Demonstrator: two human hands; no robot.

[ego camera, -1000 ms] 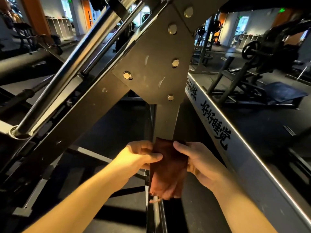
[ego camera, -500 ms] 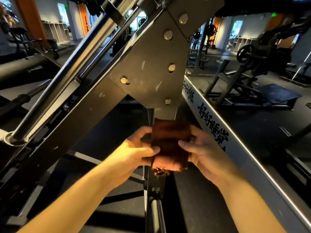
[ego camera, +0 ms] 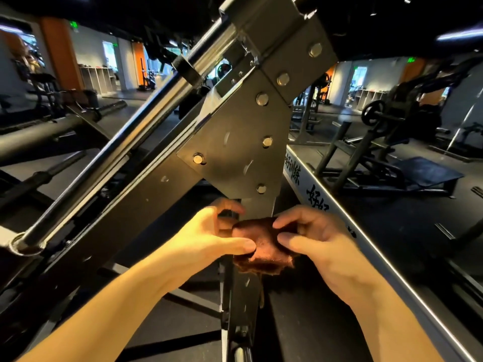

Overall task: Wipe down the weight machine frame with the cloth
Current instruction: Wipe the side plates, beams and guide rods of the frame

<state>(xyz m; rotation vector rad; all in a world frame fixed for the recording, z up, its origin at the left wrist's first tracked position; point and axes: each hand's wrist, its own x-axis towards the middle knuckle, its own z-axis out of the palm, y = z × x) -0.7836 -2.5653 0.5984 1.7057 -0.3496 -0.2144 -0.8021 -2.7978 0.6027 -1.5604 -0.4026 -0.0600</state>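
The weight machine frame [ego camera: 146, 194] crosses the view from lower left to upper right, and its bolted gusset plate [ego camera: 235, 152] now sits higher than half a second ago. The brown cloth [ego camera: 261, 244], then spread flat, is bunched against the upright post [ego camera: 241, 296] at lower centre. The left hand [ego camera: 209, 239] and right hand [ego camera: 313, 241] both pinch it between thumb and fingertips.

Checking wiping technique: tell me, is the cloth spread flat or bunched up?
Bunched up. The cloth is a wad on the frame post, pinched between left hand and right hand, ragged edge hanging below.
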